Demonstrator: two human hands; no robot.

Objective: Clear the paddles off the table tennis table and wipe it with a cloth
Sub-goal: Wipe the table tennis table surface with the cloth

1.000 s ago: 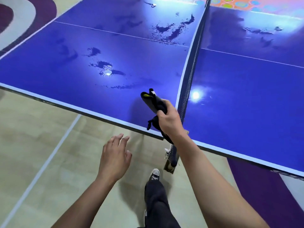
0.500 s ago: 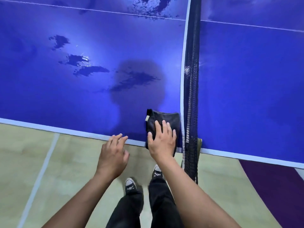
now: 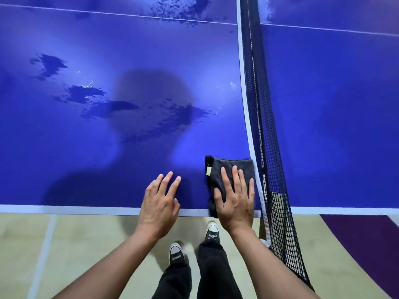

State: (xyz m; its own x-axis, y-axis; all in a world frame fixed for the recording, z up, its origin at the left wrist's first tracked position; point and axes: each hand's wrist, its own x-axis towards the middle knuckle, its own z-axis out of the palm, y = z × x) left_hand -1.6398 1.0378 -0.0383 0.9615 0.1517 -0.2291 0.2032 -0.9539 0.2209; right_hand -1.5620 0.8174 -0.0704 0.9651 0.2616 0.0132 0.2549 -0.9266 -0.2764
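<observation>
A folded dark grey cloth [image 3: 218,169] lies flat on the blue table tennis table [image 3: 151,50], at its near edge just left of the net. My right hand [image 3: 236,199] presses down on the cloth with straight, spread fingers. My left hand [image 3: 160,201] is beside it to the left, its fingers stretched over the table's near edge and holding nothing. Dark wet patches [image 3: 142,113] spread across the left half of the table. No paddle is in view.
The black net [image 3: 265,126] with its white top band runs away from me just right of the cloth, its post at the table's edge. My two feet [image 3: 194,242] stand on the beige floor below; a purple floor area [image 3: 367,244] is at the right.
My right hand laid the cloth, first gripped in the air, flat on the table by the net and now presses it. My left hand has moved forward over the table's edge.
</observation>
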